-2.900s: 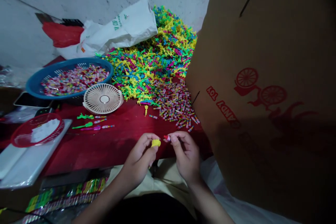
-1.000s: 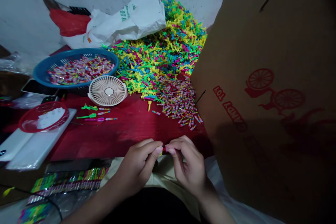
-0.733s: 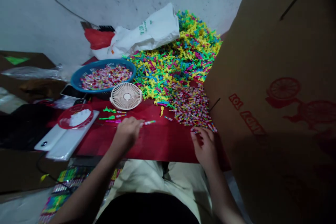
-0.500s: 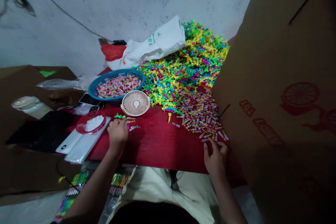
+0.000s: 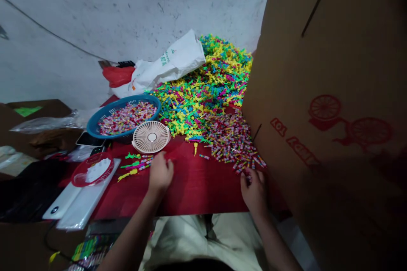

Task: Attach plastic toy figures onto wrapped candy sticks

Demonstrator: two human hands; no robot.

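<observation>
Row of small toys (image 5: 127, 174) lies flat on L part of the red surface (image 5: 193, 192), w/ candy tubes (image 5: 147, 161) at their R ends, close to L hand (image 5: 161, 173). Loose tube pile (image 5: 227, 137) is R of centre, by R hand (image 5: 254, 190), & runs into a big heap of bright toys (image 5: 206, 89) at back. White sack (image 5: 178, 59) w/ green print lies against the heap. To L: blue basket (image 5: 92, 125) of wrapped pcs, round pale fan (image 5: 151, 137) just in front, red basket (image 5: 77, 174) w/ white slips (image 5: 98, 170) on plastic packs (image 5: 74, 211). Tall cardboard box (image 5: 286, 63) w/ red print on R; spotted wall (image 5: 127, 8) w/ cable (image 5: 57, 34) behind.

Count: 4 toys in row (2 green, 1 magenta, 1 yellow), min. 3 tubes visible by them; 1 lone yellow toy (image 5: 195, 149) + 1 lone tube (image 5: 204, 156) b/w row & pile; 2 baskets, 1 fan, 1 sack. Pile & heap: too many.

L hand: back up, fingers bent fwd, thumb out to R; can't tell if its grip has anything. R hand: at pile's near edge, fingers curled toward thumb; can't tell if a tube's in its grip.
</observation>
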